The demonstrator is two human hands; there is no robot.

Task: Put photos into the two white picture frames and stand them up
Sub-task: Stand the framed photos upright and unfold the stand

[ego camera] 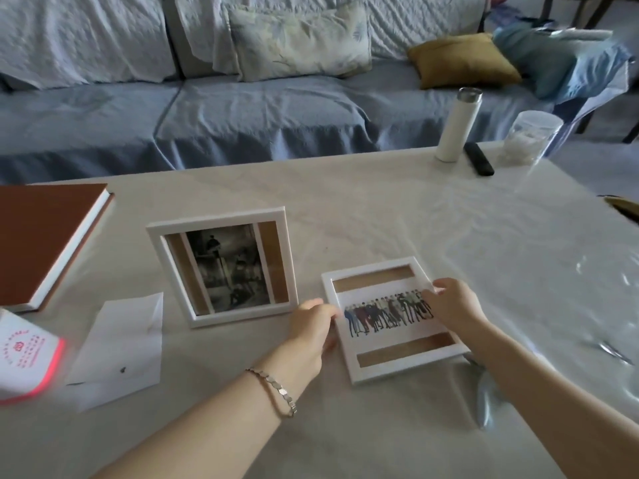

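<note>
Hands, left hand (313, 324) and right hand (453, 302), outstretched, fingers pinching opposite edges of flat-lying white frame (394, 319).

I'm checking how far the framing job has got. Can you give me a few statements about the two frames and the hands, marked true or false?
1. The frame with the black-and-white photo stands upright on the table. True.
2. The frame with the colour group photo is also standing. False: it lies flat or nearly flat on the table.
3. Both hands touch the group-photo frame. True: the left hand is at its left edge, the right hand at its right edge.
4. The group-photo frame holds no picture yet. False: a photo of a row of people shows in it.
5. The brown book lies right of both frames. False: it lies to their left.
</note>
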